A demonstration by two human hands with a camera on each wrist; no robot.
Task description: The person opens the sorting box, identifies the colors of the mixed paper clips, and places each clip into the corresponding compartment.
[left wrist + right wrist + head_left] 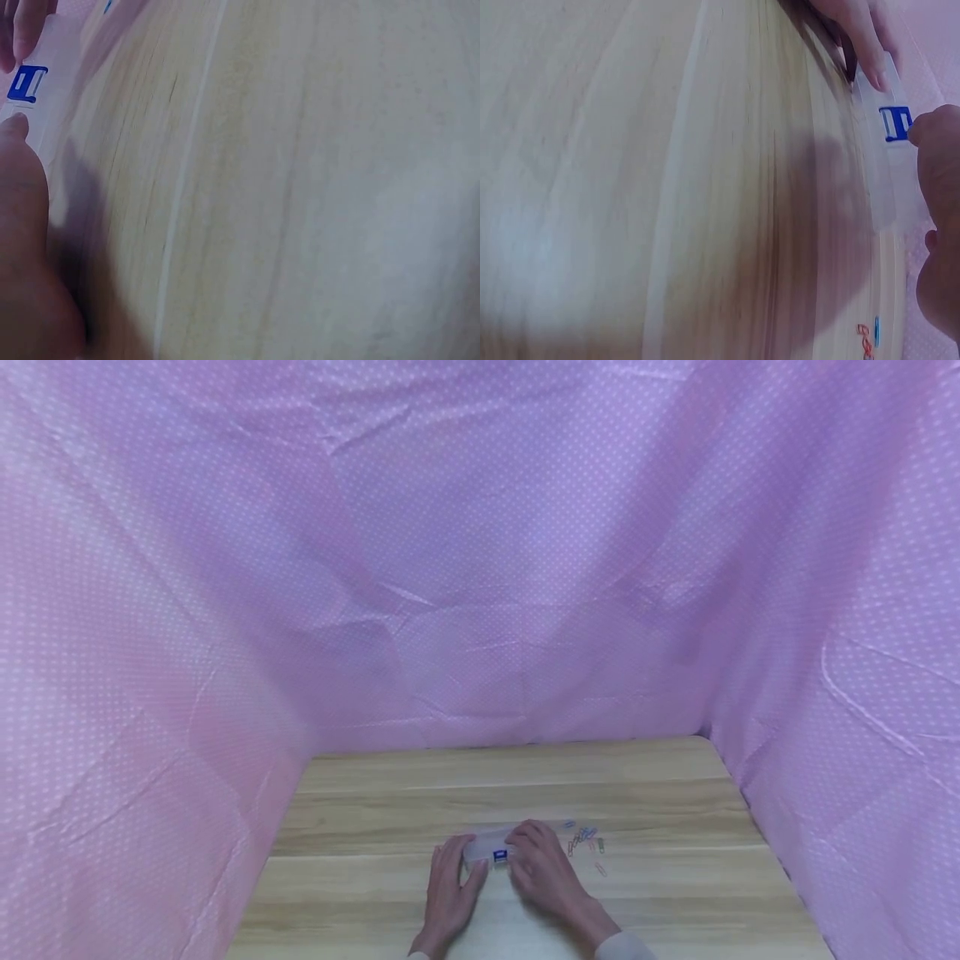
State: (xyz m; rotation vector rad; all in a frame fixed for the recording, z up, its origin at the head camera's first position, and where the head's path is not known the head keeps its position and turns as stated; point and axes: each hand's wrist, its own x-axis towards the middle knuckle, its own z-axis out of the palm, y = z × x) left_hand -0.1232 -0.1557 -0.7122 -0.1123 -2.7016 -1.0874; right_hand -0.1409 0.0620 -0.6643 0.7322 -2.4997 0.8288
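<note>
Box (485, 844), one, translucent plastic, lower middle of the frame, on a wooden table (360, 843); blue clasp-like piece (500, 856) on its near side. Left hand (450, 887), gripping the box's left end between thumb and fingers. Right hand (543, 875), fingers bent over its right part, thumb at the blue piece. Paper clips (601, 845), several, coloured, loose to the right. Progress, by judgement: box in hand; clips left outside, untouched; lid's fastening and contents cannot be told.

Head cam high, faces fwd/dn; L+R wrist cams close, share box (881, 187).
</note>
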